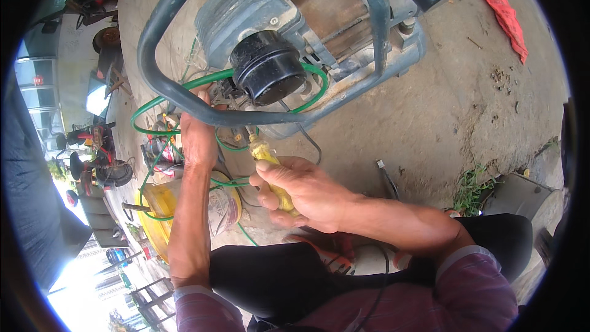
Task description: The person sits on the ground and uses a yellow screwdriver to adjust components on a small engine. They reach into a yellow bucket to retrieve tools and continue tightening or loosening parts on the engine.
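Slim yellow-handled hand tool: frame centre; probably light, stiff, perhaps slick; best held round its thick handle.
Tool axis: slants lower right to upper left, tip toward the blue-grey tubular-framed machine.
Right hand: curled round the handle.
Left hand: by the machine; fingers mostly hidden, grip cannot be told.

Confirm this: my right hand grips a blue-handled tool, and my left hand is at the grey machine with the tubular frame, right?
It isn't blue: the head view shows your right hand gripping a yellow-handled tool. Your left hand is at the grey machine with the tubular frame.
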### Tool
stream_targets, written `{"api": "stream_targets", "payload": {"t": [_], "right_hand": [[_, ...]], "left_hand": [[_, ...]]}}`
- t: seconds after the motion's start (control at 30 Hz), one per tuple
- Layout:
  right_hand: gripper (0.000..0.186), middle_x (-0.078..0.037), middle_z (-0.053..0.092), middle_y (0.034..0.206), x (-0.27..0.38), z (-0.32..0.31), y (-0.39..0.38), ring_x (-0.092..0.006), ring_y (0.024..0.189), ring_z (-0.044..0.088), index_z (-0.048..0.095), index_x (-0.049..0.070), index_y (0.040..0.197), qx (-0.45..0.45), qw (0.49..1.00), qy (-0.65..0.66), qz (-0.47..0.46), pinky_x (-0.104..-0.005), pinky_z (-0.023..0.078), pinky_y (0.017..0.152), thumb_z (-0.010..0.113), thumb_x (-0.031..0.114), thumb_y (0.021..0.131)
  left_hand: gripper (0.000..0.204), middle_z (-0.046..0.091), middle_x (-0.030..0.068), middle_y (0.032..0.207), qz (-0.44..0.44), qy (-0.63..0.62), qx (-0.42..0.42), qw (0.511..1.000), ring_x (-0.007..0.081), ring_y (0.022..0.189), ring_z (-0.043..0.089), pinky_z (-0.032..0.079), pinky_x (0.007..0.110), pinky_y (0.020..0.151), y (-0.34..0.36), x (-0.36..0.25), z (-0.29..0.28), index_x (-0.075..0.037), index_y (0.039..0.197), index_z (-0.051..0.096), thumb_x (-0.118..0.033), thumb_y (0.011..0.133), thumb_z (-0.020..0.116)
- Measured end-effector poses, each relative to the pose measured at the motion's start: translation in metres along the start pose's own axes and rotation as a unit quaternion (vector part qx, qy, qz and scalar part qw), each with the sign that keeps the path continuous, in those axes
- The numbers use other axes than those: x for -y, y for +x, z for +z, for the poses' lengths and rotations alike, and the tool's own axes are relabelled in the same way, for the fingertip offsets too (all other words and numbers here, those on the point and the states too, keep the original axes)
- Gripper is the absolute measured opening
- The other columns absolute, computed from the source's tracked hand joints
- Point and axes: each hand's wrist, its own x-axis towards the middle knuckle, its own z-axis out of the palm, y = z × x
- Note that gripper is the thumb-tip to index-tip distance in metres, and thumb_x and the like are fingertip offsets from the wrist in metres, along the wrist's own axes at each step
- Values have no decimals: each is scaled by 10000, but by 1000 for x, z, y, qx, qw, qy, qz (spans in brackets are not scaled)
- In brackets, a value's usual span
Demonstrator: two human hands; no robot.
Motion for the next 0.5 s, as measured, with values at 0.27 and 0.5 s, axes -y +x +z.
{"api": "stream_targets", "payload": {"t": [0.27, 0.5], "right_hand": [[438, -165, 648, 752, 3, -12, 9, -222, 625, 669, 517, -68, 1100, -133, 765, -611, -154, -408, 528, 614, 524, 369, 1073], [551, -100, 612, 757, 3, 1, 1, -199, 520, 555, 535, -85, 1307, -89, 964, -234, -88, -348, 488, 565, 425, 398, 1066]], "left_hand": [[527, 635, 107, 1317, 63, -44, 33, 996, 208, 1200, 583, 439, 367, 1076, -2, -1, -2, -20, 1448, 565, -377, 1062, 527], [509, 677, 102, 1214, 37, -26, 23, 999, 207, 1049, 618, 503, 358, 962, 2, -3, -8, -28, 1354, 647, -427, 1047, 577]]}}
